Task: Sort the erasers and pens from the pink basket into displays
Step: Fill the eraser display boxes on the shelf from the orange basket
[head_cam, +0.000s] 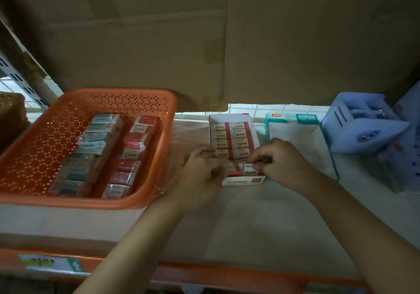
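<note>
The pink-orange perforated basket (156,111) stands at the left and holds a row of green-banded erasers (91,143) and a row of red-banded erasers (134,152). A white and red display box (243,181) in the middle is filled with red-banded erasers (234,140) in two columns. My left hand (200,175) and my right hand (281,161) meet over the near end of this box. Both have curled fingers at a red-banded eraser (246,168) in the front row. Their fingertips are partly hidden.
An open teal-edged display box (329,157) lies to the right of the red one. A pale blue holder (361,123) stands at the far right. A big cardboard box (204,32) hangs low over the shelf. An orange shelf edge (204,273) runs along the front.
</note>
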